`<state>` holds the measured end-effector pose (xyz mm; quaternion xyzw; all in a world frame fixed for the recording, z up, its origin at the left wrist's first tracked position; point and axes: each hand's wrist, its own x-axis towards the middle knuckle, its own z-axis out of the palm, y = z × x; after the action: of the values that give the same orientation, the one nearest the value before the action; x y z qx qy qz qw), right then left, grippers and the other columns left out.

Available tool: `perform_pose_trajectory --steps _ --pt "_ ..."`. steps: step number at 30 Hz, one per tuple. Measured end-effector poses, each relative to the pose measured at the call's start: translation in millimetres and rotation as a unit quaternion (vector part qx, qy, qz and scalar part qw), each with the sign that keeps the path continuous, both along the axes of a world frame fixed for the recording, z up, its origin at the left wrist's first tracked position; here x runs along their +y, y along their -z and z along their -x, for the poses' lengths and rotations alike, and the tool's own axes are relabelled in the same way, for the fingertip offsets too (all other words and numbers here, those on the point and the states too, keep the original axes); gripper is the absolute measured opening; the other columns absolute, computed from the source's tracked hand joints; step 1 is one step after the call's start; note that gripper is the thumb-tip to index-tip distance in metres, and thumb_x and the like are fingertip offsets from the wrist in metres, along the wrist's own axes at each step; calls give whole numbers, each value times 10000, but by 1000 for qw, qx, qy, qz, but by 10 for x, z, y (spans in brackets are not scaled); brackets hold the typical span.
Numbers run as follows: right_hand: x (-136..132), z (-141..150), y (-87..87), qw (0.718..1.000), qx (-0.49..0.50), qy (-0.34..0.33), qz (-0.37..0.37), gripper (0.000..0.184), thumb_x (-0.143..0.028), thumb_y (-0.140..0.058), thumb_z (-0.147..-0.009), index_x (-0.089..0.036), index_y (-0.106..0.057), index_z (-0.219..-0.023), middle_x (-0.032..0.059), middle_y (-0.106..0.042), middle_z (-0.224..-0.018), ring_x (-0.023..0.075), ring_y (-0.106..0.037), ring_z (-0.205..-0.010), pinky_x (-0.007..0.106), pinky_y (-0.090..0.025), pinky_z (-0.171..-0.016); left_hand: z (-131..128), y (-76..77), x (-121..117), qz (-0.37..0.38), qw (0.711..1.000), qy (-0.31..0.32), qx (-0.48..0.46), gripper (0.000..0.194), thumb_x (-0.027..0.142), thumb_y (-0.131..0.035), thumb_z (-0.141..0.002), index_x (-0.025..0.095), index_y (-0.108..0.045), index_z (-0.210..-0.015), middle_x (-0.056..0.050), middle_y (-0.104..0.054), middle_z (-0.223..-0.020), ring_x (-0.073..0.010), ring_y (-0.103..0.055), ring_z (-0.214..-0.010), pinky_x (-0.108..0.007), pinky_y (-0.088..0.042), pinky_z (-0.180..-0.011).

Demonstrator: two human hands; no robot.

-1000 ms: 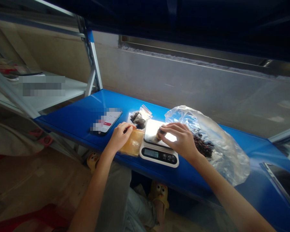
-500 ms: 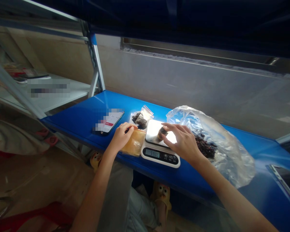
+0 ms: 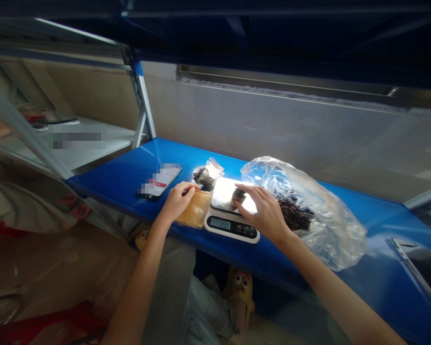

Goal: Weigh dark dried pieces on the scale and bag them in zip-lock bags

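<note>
My right hand [image 3: 262,209] reaches over the white digital scale [image 3: 232,232], with thumb and fingers curled around a small, round, dark-topped thing [image 3: 239,195] on the shiny weighing plate. Its exact kind is unclear. At the scale's left side lies a flat yellowish-brown plastic bag [image 3: 194,210]. The fingers of my left hand [image 3: 179,201] are pinched at the bag's upper left edge. Behind the bag is a small clear zip bag [image 3: 205,175] holding dark pieces. Dark dried pieces [image 3: 294,213] fill part of a big clear plastic bag [image 3: 335,235] to the right.
A phone [image 3: 164,182] with a lit screen lies left on the blue table [image 3: 129,160]. Another dark-screened device [image 3: 420,270] rests at the right edge. A blue shelf [image 3: 273,43] hangs low overhead, and a metal post [image 3: 145,105] rises at the back left.
The view has shifted slightly. The number on the scale's display has changed. My right hand has closed more around the small thing; my left stays at the yellowish bag.
</note>
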<state>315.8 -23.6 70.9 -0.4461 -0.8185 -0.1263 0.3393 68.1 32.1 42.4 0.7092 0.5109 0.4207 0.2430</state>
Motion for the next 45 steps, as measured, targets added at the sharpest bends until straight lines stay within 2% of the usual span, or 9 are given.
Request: perform_pose_trajectory --steps 5,8,16,22,30,35,37,41,45 --pt "24 -6 30 999 32 -3 -2 498 -284 -546 -895 -266 -435 -1381 75 -677 -1122 251 -631 -1008 403 -529 -834 0 -2 4 -2 1000 -2 9 276 303 -427 -840 196 -681 -856 -47 -701 -974 -198 -630 -964 -313 -481 -867" --pt "40 -19 32 999 53 -8 10 554 -306 -547 -897 -282 -383 -1426 99 -609 -1246 254 -628 -1051 397 -551 -830 -7 -19 -3 -3 1000 -2 15 277 299 -425 -839 199 -683 -851 -47 -703 -974 -201 -629 -966 -312 -483 -855" --pt "94 -46 90 991 119 -37 56 566 -298 -558 -887 -303 -371 -1421 129 -493 -1361 262 -615 -1099 392 -581 -781 -17 -33 -17 0 1000 -2 12 275 293 -427 -838 199 -685 -849 -49 -703 -975 -204 -625 -974 -320 -478 -883" --pt "67 -28 73 990 124 -24 59 543 -309 -577 -871 -275 -413 -1388 122 -515 -1353 278 -557 -1184 425 -540 -883 -4 -3 1 3 1000 2 7 276 299 -424 -849 202 -681 -867 -44 -700 -991 -201 -624 -980 -311 -475 -876" --pt "24 -80 -29 989 137 44 20 320 -328 -556 -878 -241 -571 -1186 89 -655 -1074 251 -629 -971 401 -519 -805 7 -8 0 3 1000 2 11 278 300 -424 -851 195 -680 -870 -46 -697 -982 -201 -621 -991 -315 -463 -913" --pt "-17 -52 -59 989 138 45 -8 198 -276 -544 -871 -226 -615 -1049 25 -631 -784 163 -572 -660 314 -490 -657 6 -10 -6 6 1000 2 10 287 313 -423 -853 192 -682 -872 -48 -691 -984 -201 -619 -982 -310 -466 -888" --pt "-45 -62 -69 992 125 21 -26 153 -251 -562 -849 -219 -625 -984 -12 -595 -670 126 -522 -555 274 -462 -586 5 -13 -10 9 1000 2 12 290 315 -420 -857 193 -682 -876 -48 -691 -984 -202 -619 -977 -313 -468 -869" --pt "-98 -144 -51 992 61 -87 -73 58 -193 -595 -781 -210 -625 -828 -70 -520 -506 73 -481 -432 212 -401 -482 3 -18 -16 5 1000 2 13 279 309 -426 -857 194 -681 -870 -45 -692 -978 -199 -616 -981 -312 -461 -889" --pt "-164 -231 3 979 3 -166 -115 51 -201 -570 -737 -214 -613 -762 -64 -541 -474 74 -474 -395 222 -356 -422 3 -28 -27 -1 1000 -1 21 276 306 -427 -856 197 -681 -869 -42 -692 -971 -197 -617 -976 -309 -460 -895"
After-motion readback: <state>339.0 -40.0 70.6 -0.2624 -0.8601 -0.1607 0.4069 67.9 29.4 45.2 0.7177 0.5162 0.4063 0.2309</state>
